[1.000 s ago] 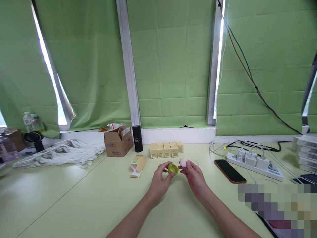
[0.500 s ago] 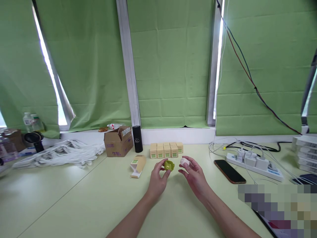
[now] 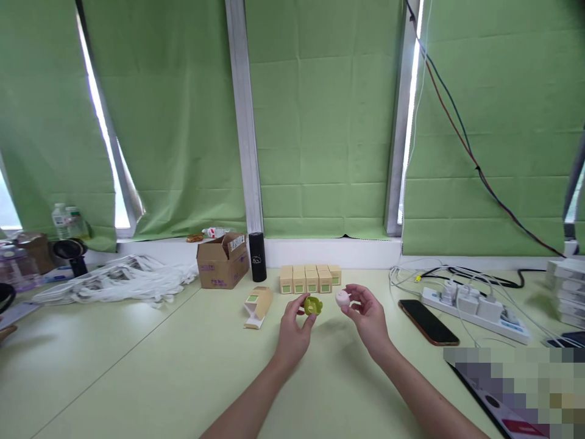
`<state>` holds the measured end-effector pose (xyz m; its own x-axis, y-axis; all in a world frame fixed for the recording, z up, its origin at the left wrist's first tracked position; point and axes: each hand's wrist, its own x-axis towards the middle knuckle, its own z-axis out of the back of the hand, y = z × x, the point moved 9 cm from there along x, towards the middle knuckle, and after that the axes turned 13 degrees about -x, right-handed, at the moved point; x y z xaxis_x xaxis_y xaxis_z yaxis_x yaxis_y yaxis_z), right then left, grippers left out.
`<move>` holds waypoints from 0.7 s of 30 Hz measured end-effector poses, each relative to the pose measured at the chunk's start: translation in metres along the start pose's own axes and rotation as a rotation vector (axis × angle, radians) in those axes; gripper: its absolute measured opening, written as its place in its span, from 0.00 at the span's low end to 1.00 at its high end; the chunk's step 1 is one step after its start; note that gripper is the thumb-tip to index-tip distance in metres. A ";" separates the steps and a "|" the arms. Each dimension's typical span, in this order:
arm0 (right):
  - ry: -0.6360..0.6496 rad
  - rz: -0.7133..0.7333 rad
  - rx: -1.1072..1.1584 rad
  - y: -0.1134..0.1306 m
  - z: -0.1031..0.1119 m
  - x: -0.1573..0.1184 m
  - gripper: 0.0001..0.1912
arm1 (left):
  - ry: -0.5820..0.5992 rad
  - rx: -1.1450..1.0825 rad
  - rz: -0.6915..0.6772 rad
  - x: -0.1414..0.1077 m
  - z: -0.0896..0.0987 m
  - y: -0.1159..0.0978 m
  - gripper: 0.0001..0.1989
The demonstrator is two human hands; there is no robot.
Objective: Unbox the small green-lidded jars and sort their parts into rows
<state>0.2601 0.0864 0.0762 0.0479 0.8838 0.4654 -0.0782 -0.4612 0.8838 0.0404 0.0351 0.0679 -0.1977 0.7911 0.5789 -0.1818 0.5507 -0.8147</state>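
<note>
My left hand (image 3: 295,329) is closed on a small olive-green hollow shell (image 3: 313,306), its open side turned up towards me. Between the fingertips of my right hand (image 3: 369,320) is a small round pinkish-white piece (image 3: 342,298), with tiny marks on its face. The two pieces are apart, held above the table at about the same height. Just beyond my left hand lies an opened kraft-paper box (image 3: 258,306) with its flap out. Several small kraft boxes (image 3: 305,280) with green labels stand in rows behind my hands.
A brown carton (image 3: 222,262) and a black cylinder (image 3: 257,257) stand at the back. White straps (image 3: 123,280) lie to the left. On the right are a phone (image 3: 428,322), a power strip (image 3: 475,314) and cables. Another person's hand (image 3: 6,332) shows at the left edge.
My right hand has moved a little to the right, away from the green shell, and the white piece now shows its marked face. Another person's hand has appeared at the left edge.
</note>
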 end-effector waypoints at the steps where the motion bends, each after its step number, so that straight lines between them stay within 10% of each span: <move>1: -0.004 0.046 -0.084 0.000 0.002 0.005 0.21 | -0.010 0.000 -0.003 0.000 0.001 0.001 0.21; 8: 0.195 0.389 -0.844 -0.010 -0.019 0.019 0.23 | -0.036 0.011 -0.005 0.001 0.004 0.004 0.21; 21: 0.249 0.436 -0.999 -0.028 -0.034 0.007 0.29 | -0.010 0.000 0.014 0.000 0.000 0.001 0.21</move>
<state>0.2289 0.1087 0.0532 -0.3711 0.7043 0.6052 -0.8098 -0.5644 0.1604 0.0399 0.0356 0.0673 -0.2098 0.7958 0.5680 -0.1790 0.5399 -0.8225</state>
